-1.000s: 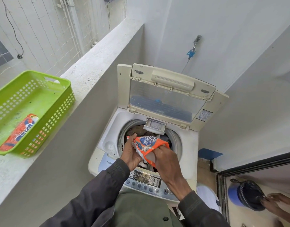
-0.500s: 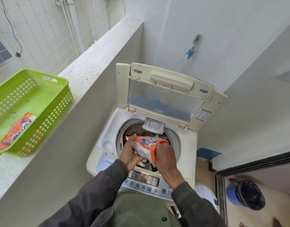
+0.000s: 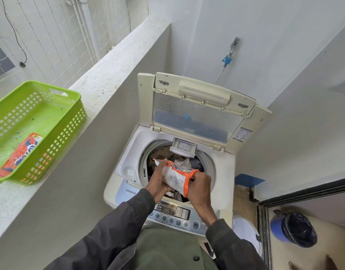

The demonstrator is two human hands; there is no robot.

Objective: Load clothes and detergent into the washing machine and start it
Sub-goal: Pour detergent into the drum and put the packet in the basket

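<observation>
I've got both hands over the drum opening of the cream-white top-loading washing machine (image 3: 224, 172), lid (image 3: 197, 112) propped upright at the back so the tub stays accessible. Left hand (image 3: 158, 183) cups the orange-and-white plastic detergent sachet (image 3: 176, 175) from the left side and below, fingers curled up round its far end, thumb side pressed on the pack. Right hand (image 3: 199, 187) pinches the sachet's near-right orange edge, fingers (image 3: 195, 177) bunched tight together on the film. Looks like a tear-or-squeeze grip to me, w/ one hand steadying and the other working the corner. Can't tell if the pack is already open; no powder visible falling.

Sachet sits directly above the dark mixed clothes (image 3: 179, 159) already in the drum, so anything that spills should land on the laundry, not the deck. Small grey pull-out dispenser tray (image 3: 184, 147) juts from the back rim, just beyond the sachet.

Second, matching orange sachet (image 3: 19, 154) lies flat in the lime-green perforated plastic basket (image 3: 70, 121) on the concrete ledge (image 3: 113, 61) at left, well apart, within reach as a spare I'd guess.

Control panel w/ round buttons (image 3: 173, 214) is near my wrists, untouched. Clothes are in, detergent step in hand, start not yet done.
</observation>
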